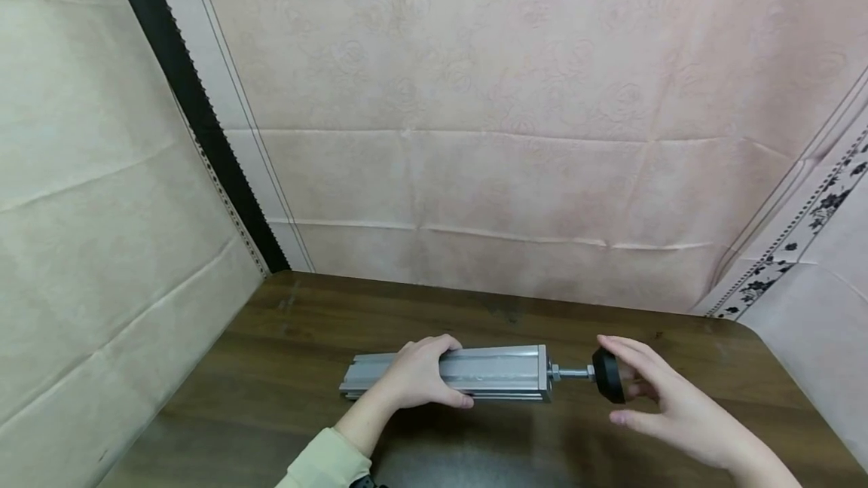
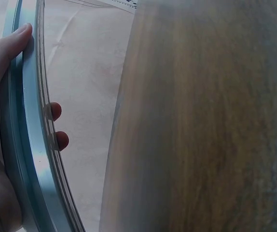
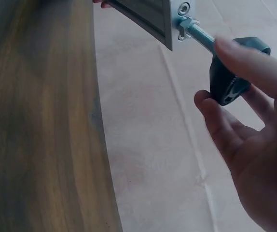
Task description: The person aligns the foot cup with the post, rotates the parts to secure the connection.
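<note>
A silver aluminium profile (image 1: 502, 371) is held level above the wooden table, with an end plate (image 3: 171, 19) at its right end. My left hand (image 1: 423, 375) grips it around the middle, thumb on the near side; two fingertips (image 2: 61, 140) show past its far edge in the left wrist view. From the end plate a threaded stud (image 1: 575, 373) with nuts sticks out, carrying a black levelling foot (image 1: 606, 375). My right hand (image 1: 667, 405) holds this foot loosely around its rim, fingers curved, thumb (image 3: 244, 63) blurred across it. The palm stays apart from the foot.
The brown wooden table (image 1: 285, 405) has rounded far corners. Behind it hangs a creased pale cloth (image 1: 475, 172), with more cloth (image 1: 88, 209) at the left and a flower-patterned border (image 1: 780, 269) at the right. A dark strip (image 1: 210, 126) runs down the left corner.
</note>
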Motion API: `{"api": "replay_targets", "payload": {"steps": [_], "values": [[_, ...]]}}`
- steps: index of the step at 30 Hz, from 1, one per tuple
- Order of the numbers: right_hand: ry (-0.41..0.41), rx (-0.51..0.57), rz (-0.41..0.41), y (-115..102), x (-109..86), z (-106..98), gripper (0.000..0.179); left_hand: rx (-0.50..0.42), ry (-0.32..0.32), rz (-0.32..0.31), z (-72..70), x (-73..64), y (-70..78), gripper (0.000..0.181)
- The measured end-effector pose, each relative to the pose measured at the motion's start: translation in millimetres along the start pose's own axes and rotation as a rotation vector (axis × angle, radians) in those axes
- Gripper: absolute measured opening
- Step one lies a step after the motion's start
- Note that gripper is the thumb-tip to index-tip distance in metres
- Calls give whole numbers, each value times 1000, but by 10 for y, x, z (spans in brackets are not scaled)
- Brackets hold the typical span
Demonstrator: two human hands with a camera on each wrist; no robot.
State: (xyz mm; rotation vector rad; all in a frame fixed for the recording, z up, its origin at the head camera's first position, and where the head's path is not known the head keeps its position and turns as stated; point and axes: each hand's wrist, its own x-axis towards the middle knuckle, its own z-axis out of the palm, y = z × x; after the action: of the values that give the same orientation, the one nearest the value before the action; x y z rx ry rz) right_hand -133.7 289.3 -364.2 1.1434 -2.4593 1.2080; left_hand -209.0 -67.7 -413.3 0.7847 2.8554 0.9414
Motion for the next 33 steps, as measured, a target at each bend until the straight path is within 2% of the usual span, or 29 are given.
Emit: {"api": "replay_targets", "payload": {"steps": [4, 9, 11, 15, 19, 23, 29, 33], "values": [[21, 83, -27, 7, 27, 13, 80, 8, -1, 2, -1, 5, 6, 74], [65, 54, 5, -35, 41, 6, 75, 15, -1, 4, 3, 5, 8, 75], [79, 21, 49, -56, 39, 1, 73, 19, -3, 9, 8, 6, 10, 74], [96, -51, 188, -98, 41, -2, 66, 25, -12, 7, 16, 1, 20, 73], [117, -79, 340, -139, 70, 11, 50, 30, -24, -5, 21, -2, 26, 74], [107, -78, 442, -171, 113, 15, 34, 36, -27, -5, 25, -5, 34, 74], [70, -94, 533, -186, 160, 5, 32, 25, -13, -1, 28, -14, 46, 73], [60, -80, 536, -188, 150, 3, 35, 29, 2, 0, 30, -12, 50, 72]]}}
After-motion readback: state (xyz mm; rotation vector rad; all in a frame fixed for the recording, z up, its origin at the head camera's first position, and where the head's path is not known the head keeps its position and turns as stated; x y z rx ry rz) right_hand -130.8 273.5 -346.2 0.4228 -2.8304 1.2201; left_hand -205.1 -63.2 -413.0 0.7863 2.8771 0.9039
